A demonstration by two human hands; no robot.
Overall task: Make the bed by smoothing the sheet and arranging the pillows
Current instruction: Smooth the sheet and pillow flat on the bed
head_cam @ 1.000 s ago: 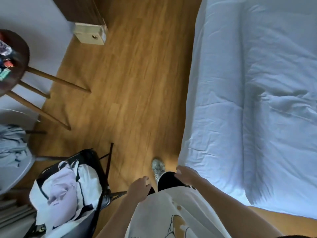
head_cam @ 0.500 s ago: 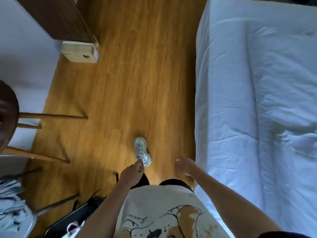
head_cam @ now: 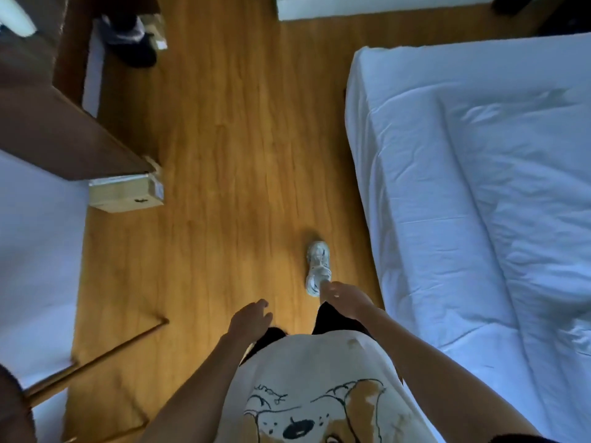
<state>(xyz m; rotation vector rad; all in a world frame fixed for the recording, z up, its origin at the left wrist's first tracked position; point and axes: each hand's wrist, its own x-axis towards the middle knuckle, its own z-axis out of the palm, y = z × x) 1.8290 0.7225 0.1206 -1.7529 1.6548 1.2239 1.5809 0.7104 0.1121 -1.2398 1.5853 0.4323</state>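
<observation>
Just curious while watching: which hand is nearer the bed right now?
Right. The right hand hangs just beside the bed edge, not touching it; the left hand is farther out over the wooden floor.
</observation>
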